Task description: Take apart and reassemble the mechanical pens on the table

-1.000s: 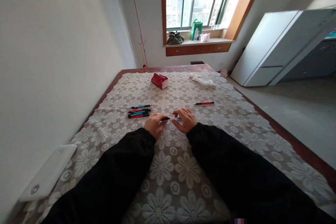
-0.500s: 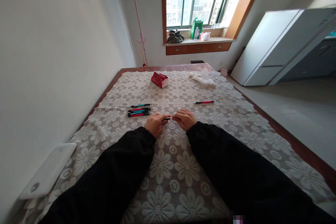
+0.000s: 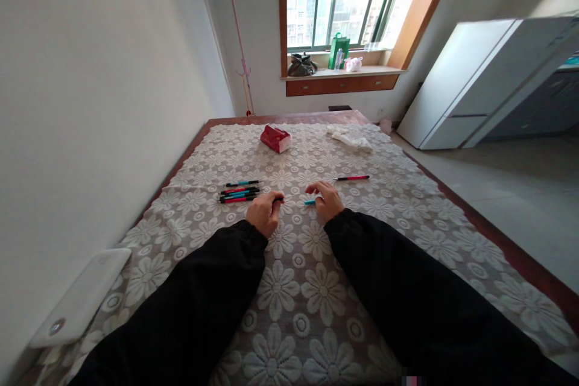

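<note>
My left hand (image 3: 263, 212) is closed in a pinch on a small black pen part (image 3: 278, 199), most of it hidden by the fingers. Opposite it, my right hand (image 3: 326, 200) has its index finger stretched out and apart from the thumb. Beside that thumb shows the end of a blue pen barrel (image 3: 309, 202); the rest is behind the hand. To the left of my left hand lies a group of blue, red and black pens (image 3: 239, 194), with a blue-and-black pen (image 3: 242, 183) just beyond. A red-and-black pen (image 3: 351, 178) rests past my right hand.
A floral lace tablecloth (image 3: 277, 286) covers the table. Farther back are a red tissue pack (image 3: 275, 139) and a crumpled white plastic bag (image 3: 350, 139). A white device (image 3: 81, 298) stands by the wall at the left edge.
My hands have moved apart from each other. The right fingers have opened out of their pinch, and the blue barrel's end has come into view. My left hand still pinches the black part.
</note>
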`<action>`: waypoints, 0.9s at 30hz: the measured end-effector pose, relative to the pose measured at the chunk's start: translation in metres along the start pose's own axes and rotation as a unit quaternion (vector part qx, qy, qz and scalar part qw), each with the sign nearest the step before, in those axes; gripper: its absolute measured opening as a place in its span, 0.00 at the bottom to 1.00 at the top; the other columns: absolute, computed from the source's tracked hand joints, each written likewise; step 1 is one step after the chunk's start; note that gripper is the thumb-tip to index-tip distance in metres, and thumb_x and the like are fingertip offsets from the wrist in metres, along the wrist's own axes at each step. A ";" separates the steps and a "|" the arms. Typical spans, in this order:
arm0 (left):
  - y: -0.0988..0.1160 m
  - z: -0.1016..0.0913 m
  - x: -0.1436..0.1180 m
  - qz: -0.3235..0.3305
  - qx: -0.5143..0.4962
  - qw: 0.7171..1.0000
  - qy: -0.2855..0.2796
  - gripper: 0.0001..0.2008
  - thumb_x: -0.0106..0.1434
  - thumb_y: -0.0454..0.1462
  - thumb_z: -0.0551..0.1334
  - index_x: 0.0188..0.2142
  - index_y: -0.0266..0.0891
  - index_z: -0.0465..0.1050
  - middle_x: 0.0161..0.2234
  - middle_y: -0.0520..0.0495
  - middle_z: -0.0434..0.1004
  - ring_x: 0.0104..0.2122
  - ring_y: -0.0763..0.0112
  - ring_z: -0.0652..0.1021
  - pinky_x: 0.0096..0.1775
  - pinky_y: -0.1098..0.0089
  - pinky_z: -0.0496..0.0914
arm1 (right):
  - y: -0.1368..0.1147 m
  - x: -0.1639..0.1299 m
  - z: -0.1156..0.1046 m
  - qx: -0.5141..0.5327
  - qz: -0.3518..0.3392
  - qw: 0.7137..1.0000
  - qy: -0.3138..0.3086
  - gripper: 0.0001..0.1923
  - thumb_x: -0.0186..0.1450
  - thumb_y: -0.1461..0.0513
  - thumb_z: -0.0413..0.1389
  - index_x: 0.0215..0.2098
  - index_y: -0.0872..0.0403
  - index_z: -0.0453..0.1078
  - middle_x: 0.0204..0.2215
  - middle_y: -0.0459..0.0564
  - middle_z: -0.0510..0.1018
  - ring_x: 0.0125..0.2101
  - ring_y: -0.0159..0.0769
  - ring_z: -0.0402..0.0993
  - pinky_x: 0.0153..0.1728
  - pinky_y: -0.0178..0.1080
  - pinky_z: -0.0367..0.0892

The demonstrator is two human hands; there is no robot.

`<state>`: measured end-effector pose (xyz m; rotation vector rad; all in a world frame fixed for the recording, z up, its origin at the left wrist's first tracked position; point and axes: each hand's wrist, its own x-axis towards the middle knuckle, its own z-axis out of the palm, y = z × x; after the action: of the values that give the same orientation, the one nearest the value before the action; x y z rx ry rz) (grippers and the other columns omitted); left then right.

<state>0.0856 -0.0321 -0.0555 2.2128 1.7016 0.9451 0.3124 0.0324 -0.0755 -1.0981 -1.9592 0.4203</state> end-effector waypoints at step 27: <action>0.001 0.000 -0.003 0.034 0.057 0.996 -0.051 0.15 0.67 0.31 0.57 0.48 0.42 0.78 0.47 0.46 0.84 0.45 0.60 0.81 0.49 0.59 0.71 | -0.002 -0.006 0.005 -0.055 -0.107 0.989 -0.080 0.06 0.70 0.64 0.55 0.40 0.50 0.74 0.35 0.50 0.81 0.40 0.40 0.75 0.49 0.44 0.65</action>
<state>0.0859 -0.0351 -0.0565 2.3622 1.6826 0.7524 0.3087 0.0265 -0.0802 -0.9332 -2.2392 0.2944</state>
